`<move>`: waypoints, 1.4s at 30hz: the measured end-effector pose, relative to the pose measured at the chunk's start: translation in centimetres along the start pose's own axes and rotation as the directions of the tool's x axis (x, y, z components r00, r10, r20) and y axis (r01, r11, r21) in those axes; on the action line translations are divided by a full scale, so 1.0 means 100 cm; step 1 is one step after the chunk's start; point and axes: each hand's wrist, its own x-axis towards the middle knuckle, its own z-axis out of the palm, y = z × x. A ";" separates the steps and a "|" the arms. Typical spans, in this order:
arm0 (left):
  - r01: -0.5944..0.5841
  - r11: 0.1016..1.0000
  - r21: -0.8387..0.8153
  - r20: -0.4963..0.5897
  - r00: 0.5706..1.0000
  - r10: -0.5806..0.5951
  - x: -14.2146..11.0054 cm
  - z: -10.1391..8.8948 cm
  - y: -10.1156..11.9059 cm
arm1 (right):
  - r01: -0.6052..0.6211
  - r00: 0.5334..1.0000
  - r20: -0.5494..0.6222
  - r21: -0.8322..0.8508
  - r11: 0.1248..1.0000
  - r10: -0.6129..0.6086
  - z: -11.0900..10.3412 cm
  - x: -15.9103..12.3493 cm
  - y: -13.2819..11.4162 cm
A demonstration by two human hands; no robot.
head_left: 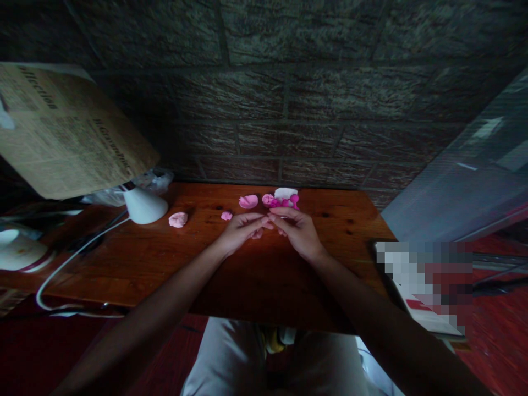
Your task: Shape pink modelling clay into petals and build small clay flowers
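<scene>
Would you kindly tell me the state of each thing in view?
Left hand, fingers curled, tips close to the right hand's; anything pinched is unclear
Right hand, fingers curled
Lamp, standing, apparently unlit
White cord, loosely curved
Plastic wrap, crumpled
Pale pink lump, uneven, lying on the table
Small pink lump, lying apart
Pink shell-like piece, hollowed

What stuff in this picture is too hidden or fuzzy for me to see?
All in the head view:
- Whatever the left hand and right hand may be pinching: their fingers hide it.
- The small pink lump: too small and blurred to show its exact shape.
- The lampshade: the picture's left edge cuts it off.
- Part of the right side: blocky squares cover it.
</scene>
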 end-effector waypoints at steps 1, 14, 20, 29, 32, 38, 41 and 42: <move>-0.005 1.000 0.022 0.008 1.000 0.004 0.000 0.000 0.000 | 0.002 1.000 0.006 -0.002 1.000 -0.002 0.000 0.000 0.001; 0.031 0.993 -0.114 0.029 0.999 -0.028 0.000 0.004 0.003 | 0.015 0.999 0.041 0.000 1.000 -0.015 -0.001 0.000 -0.001; 0.081 0.983 -0.166 0.021 0.997 -0.079 0.001 0.002 0.001 | 0.013 0.999 0.049 -0.018 1.000 -0.012 -0.001 0.000 -0.001; -0.052 0.998 0.028 -0.115 0.992 0.055 0.001 -0.002 -0.001 | -0.036 0.999 -0.036 -0.036 0.999 0.034 -0.004 0.001 0.003; -0.060 0.996 0.061 -0.142 0.987 0.068 -0.001 -0.001 0.003 | -0.053 0.998 -0.046 -0.024 0.998 0.052 -0.003 0.001 0.004; -0.051 0.999 0.015 -0.128 0.990 0.053 0.001 -0.002 0.001 | -0.019 1.000 -0.011 -0.041 0.999 0.018 -0.003 0.001 0.001; 0.004 0.996 -0.085 -0.104 0.994 -0.013 0.002 -0.003 0.000 | 0.009 0.998 0.055 -0.026 1.000 -0.008 -0.002 0.000 -0.003; 0.026 0.992 -0.121 -0.086 0.996 -0.036 0.002 -0.003 0.000 | 0.018 0.997 0.076 -0.022 1.000 -0.016 -0.001 0.000 -0.004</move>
